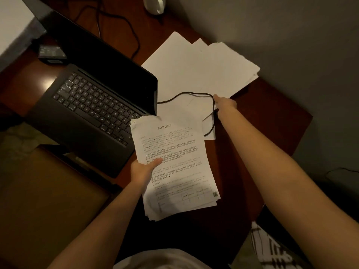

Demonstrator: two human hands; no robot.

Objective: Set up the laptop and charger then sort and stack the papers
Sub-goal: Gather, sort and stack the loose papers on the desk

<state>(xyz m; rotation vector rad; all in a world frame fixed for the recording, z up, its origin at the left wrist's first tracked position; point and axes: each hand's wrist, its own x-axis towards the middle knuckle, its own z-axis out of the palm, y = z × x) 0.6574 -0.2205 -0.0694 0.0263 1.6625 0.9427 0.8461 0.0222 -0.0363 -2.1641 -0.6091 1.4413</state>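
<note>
An open black laptop (93, 105) stands on the dark wooden desk (272, 121), its screen dark. My left hand (142, 171) grips a stack of printed papers (174, 167) above the desk's near edge, thumb on the top sheet. Several blank sheets (200, 65) lie fanned out at the back right of the desk. A black charger cable (186, 94) runs from the laptop's right side across these sheets and loops down. My right hand (224, 104) reaches to the near edge of the fanned sheets, by the cable loop; its fingers are hidden under the paper.
More black cables (116, 18) trail behind the laptop. A small dark box (51, 53) lies left of the screen. A white object (155, 4) stands at the desk's back edge. A brown surface (44, 200) sits low on the left, grey wall on the right.
</note>
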